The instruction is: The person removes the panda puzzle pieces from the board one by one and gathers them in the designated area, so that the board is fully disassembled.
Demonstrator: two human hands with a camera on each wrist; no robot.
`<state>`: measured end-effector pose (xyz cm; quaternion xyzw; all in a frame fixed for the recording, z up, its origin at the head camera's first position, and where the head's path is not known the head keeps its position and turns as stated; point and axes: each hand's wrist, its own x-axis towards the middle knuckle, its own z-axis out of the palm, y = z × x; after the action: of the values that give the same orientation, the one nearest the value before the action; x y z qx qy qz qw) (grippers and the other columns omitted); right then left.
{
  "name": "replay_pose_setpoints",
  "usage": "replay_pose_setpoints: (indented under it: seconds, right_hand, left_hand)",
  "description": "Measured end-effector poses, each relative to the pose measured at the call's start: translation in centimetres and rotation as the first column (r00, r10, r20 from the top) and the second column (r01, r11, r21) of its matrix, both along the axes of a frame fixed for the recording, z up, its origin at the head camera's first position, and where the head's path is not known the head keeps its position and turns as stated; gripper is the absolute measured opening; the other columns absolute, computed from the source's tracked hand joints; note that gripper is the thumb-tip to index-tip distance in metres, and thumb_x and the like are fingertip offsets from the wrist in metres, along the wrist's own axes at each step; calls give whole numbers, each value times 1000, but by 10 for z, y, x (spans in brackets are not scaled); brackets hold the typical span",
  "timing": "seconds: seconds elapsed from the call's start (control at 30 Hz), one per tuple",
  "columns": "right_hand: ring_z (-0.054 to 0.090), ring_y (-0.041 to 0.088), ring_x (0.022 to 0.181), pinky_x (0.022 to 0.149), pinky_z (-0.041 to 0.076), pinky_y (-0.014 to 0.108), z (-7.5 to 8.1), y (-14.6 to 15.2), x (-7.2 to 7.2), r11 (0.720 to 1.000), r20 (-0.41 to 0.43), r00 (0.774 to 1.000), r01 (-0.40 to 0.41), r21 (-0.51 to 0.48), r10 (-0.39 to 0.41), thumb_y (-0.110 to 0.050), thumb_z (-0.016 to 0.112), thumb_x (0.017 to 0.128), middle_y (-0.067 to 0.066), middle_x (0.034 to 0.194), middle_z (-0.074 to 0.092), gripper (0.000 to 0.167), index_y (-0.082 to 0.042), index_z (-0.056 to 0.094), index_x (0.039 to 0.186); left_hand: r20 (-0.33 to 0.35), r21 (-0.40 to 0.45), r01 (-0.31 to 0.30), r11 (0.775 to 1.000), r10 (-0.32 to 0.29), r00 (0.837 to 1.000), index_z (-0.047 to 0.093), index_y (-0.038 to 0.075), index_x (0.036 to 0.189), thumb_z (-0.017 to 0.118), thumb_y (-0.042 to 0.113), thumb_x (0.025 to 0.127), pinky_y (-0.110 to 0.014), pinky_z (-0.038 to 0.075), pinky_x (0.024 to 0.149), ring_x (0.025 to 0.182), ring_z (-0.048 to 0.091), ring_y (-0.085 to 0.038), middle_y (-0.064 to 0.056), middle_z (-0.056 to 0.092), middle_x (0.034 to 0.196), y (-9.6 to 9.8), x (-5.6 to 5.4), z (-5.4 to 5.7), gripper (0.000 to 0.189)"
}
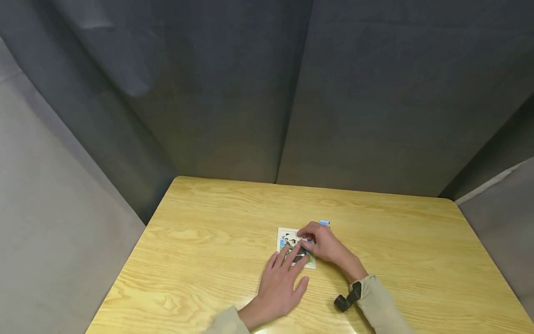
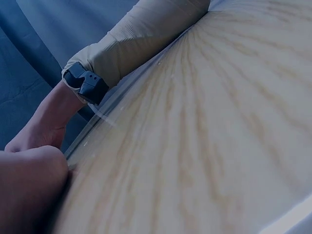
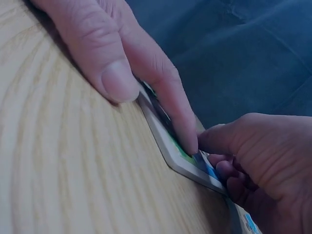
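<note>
A small picture puzzle in a white frame point(image 1: 285, 230) lies on the wooden table, with black-and-white figures over blue and green. My left hand point(image 1: 280, 283) rests on it from the near side, fingers extended and spread over the picture. At the upper right of the puzzle, my right hand point(image 1: 324, 242) curls its fingers and thumb in a pinch on a puzzle piece, mostly hidden by the fingertips. In the right wrist view, the left index fingertip presses the picture next to the right thumb. Just beyond the right hand lies a small blue piece point(image 1: 324, 222).
The wood-grain table point(image 1: 200, 260) extends around the puzzle on all sides. Dark grey curtains point(image 1: 225, 93) hang behind its far edge, and lighter fabric stands at the left and right. A black wrist device point(image 1: 348, 298) sits on the right sleeve.
</note>
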<state>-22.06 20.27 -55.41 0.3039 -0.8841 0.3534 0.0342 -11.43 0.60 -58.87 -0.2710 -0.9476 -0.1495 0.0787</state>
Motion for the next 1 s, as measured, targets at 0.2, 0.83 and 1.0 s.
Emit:
replay_pose_setpoints:
  seconds: [0.2,0.83,1.0]
  right_hand:
    - [57,16,78,68,46,25,-2,-3,-1,1000,20,1000,1,-2,-1,-17,80,93,-4,92,63,24,-4,77,112]
    - [56,15,72,64,46,23,-10,-5,-10,1000,-103,995,15,5,-15,-19,85,76,0,81,62,21,-11,75,93]
    - [53,11,68,60,43,21,-6,4,-11,1000,-89,996,13,-19,-15,-17,84,77,0,79,62,22,-10,75,96]
  left_hand:
    - [-23,42,3,999,-2,1000,47,32,157,34,49,110,-57,33,120,153,30,-37,-10,32,166,1,-3,-3,51]
    - [-58,20,-19,1000,20,998,53,27,150,40,48,109,-53,31,121,151,33,-36,-9,38,161,-1,-5,1,48]
    - [-69,20,-21,1000,23,997,53,29,151,39,49,109,-52,33,120,151,33,-35,-8,39,160,0,-7,-1,49]
